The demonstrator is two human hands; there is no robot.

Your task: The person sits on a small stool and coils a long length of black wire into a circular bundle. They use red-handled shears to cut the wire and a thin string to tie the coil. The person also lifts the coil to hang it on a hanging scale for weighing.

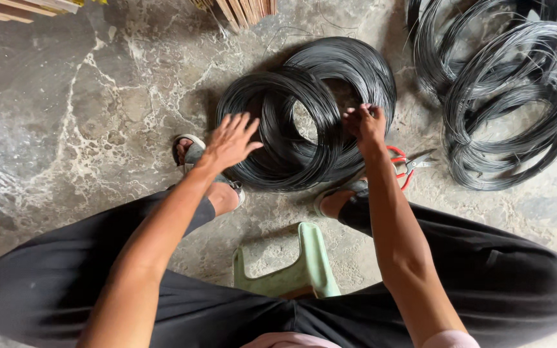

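— What are your hands doing?

— My left hand (230,138) is spread open, fingers splayed, hovering over the left edge of the front wire coil (285,132) at the middle of the frame; it grips nothing. My right hand (365,124) is pinched shut on strands of wire at the right side of the same coil, fingertips curled together.

— Where do the coils lie?

— On the stone floor (85,122), between my feet. The front coil leans against a second black coil (356,67) just behind it, toward the upper middle of the frame. A looser heap of black wire rings (510,96) sits in the upper right, well apart from my hands.

— Any tools?

— Red-handled cutters (407,164) lie on the floor just right of my right wrist, between the leaning coils and the loose heap.

— And around you?

— I sit on a pale green stool (304,267), visible at the lower middle between my knees, in black trousers and sandals (191,154). Wooden slats (246,9) poke in at the top edge, more wood at the upper left corner.
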